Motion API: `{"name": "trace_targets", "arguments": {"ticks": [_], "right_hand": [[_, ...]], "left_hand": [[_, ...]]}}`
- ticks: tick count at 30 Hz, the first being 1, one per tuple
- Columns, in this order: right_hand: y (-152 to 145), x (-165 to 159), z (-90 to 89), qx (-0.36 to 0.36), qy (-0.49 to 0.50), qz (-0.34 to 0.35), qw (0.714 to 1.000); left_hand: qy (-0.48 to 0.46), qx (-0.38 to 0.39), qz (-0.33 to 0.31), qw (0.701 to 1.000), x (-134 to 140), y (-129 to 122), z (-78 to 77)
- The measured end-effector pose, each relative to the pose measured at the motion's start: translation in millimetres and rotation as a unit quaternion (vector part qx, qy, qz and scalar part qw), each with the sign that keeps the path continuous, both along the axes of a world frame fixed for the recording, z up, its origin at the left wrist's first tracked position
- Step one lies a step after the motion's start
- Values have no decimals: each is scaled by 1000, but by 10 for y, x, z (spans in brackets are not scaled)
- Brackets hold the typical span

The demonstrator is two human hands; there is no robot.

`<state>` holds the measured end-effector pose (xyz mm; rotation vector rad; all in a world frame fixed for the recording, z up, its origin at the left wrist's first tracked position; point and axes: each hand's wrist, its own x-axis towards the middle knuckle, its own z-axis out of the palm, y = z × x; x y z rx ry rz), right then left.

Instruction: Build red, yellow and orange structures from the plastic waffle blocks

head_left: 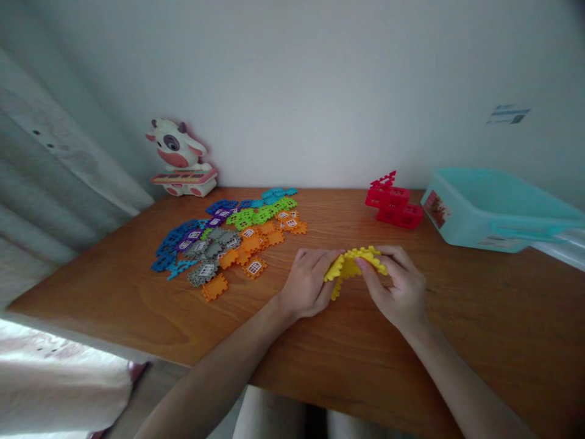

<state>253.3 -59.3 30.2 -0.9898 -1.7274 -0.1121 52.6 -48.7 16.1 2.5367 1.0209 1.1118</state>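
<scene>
Between my two hands is a group of yellow interlocking tiles (350, 266) with toothed edges, joined at an angle and held just above the wooden table. My left hand (307, 283) is closed around its left side. On the other side, my right hand (398, 283) pinches the right-hand tile, thumb in front and fingers behind. My fingers cover parts of the yellow piece, so how many tiles it has is hard to tell. Left of my hands lie loose orange tiles (251, 244), grey tiles (214, 249) and green tiles (260, 214).
Blue tiles (176, 239) spread farther left. At the back right stand a red tile structure (393, 204) and a turquoise plastic bin (479, 216). A cow-shaped toy keyboard (183, 161) sits at the back left, near a curtain (59, 140). A wall borders the wooden table (338, 360).
</scene>
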Motion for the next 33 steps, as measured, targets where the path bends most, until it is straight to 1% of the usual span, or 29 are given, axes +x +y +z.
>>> {"name": "trace_targets", "arguments": {"ticks": [3,7,9,10,11,13,14,15,16,17,19,21,23,25,29,31,33], "right_hand": [[-12,-33,-6,-86,75,19,993],[-1,-88,-19,-173,180,62,966],[64,-34,-31,-203,266,61,941],[113,28,-38,-213,331,46,918],[169,111,-44,-201,407,17,891],[286,312,-62,-160,511,-38,844],[339,411,-76,-151,534,-60,830],[382,497,-97,-154,538,-74,826],[415,561,-125,-174,524,-81,830],[438,601,-161,-210,495,-85,839],[454,608,-245,-267,415,-92,865],[445,548,-326,-281,304,-98,905],[419,473,-379,-271,207,-90,936],[385,421,-400,-278,137,-77,948],[337,409,-400,-328,8,-58,943],[334,416,-409,-319,-46,-54,945],[338,414,-422,-282,-82,-55,954]], "left_hand": [[12,-1,-6,1000,7,4,14],[-13,-15,-17,1000,6,-5,-1],[-30,-23,-25,999,-14,-6,-17],[-39,-31,-28,998,-26,-2,-24],[-55,-45,-25,997,-38,7,-29],[-123,-95,10,988,-54,44,-34],[-175,-130,38,975,-58,75,-34],[-234,-166,68,955,-61,115,-34],[-295,-197,90,930,-63,162,-33],[-347,-226,98,905,-66,216,-33],[-433,-265,85,857,-79,327,-33],[-511,-308,78,798,-99,422,-31],[-542,-345,65,764,-122,480,-29],[-547,-364,55,752,-136,504,-32],[-552,-381,25,741,-127,510,-67],[-549,-377,-7,746,-121,507,-90],[-538,-370,-32,757,-127,495,-109]]}}
